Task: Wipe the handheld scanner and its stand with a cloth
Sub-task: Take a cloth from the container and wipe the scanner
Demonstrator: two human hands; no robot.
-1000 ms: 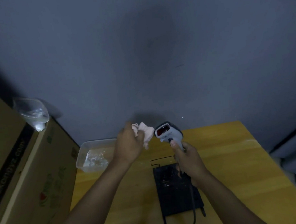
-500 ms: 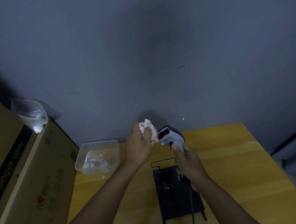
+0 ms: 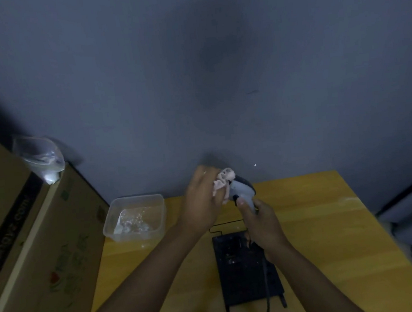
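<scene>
My right hand [image 3: 263, 223] grips the grey handheld scanner [image 3: 243, 192] by its handle and holds it upright above the table. My left hand [image 3: 201, 199] holds a bunched pale pink cloth [image 3: 222, 183] pressed against the scanner's head, so the scanner window is hidden. The black flat stand [image 3: 244, 275] lies on the yellow wooden table [image 3: 320, 232] below my right hand. A black cable [image 3: 267, 298] runs from the scanner down over the stand.
A clear plastic tub [image 3: 135, 218] with water stands at the table's back left. A large cardboard box [image 3: 25, 248] rises on the left with a clear plastic bag [image 3: 40, 159] on top. A grey wall lies right behind the table.
My left hand has brought the cloth rightwards onto the scanner's head, covering the red window that showed before. My right hand has kept the scanner nearly still.
</scene>
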